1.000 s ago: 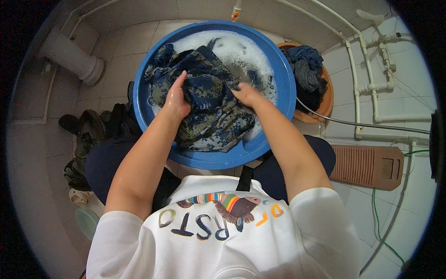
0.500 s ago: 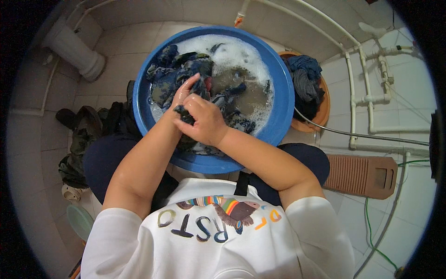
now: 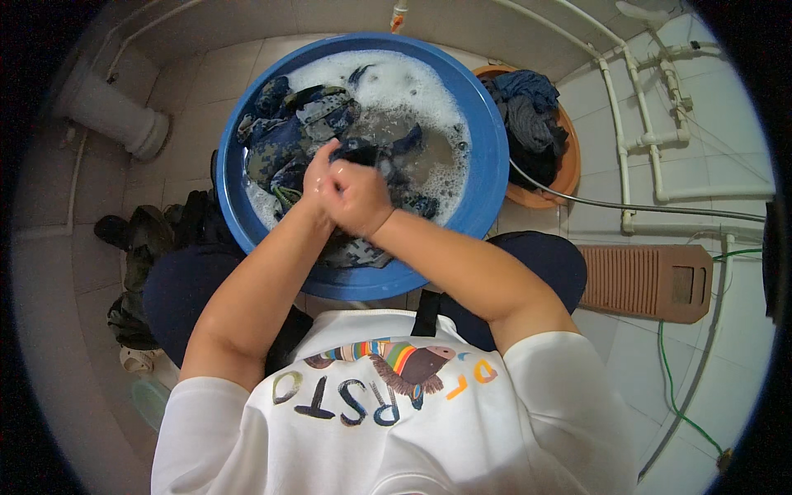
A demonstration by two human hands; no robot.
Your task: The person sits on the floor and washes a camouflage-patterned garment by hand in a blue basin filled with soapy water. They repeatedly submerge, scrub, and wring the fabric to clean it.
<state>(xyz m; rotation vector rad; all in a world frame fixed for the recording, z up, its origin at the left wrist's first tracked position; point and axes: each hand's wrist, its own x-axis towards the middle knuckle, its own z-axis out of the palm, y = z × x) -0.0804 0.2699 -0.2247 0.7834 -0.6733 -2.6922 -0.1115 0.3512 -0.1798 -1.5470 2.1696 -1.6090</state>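
Observation:
Both my hands are pressed together above the blue tub (image 3: 492,177), which holds suds, murky water and wet clothes. My right hand (image 3: 361,196) is closed in a fist, slightly blurred, against the palm side of my left hand (image 3: 318,180). Most of the left hand's fingers are hidden behind the right one; one digit points up. A dark wet garment (image 3: 360,155) shows just beyond the knuckles and seems bunched between both hands. Camouflage clothes (image 3: 285,136) lie heaped in the tub's left side, and another camouflage part (image 3: 355,253) hangs below my wrists.
At the tub's right stands an orange basin (image 3: 569,169) piled with dark clothes (image 3: 532,115). A hose (image 3: 627,208) crosses from it toward the right wall. A brown washboard (image 3: 648,282) lies by my right knee. Dark clothes (image 3: 147,239) lie on the left, and white pipes (image 3: 617,124) line the wall.
My hands have come closer together, the right fist sliding over the left palm. The dark garment's bunch now shows beyond the hands instead of between the wrists. The view has shifted slightly.

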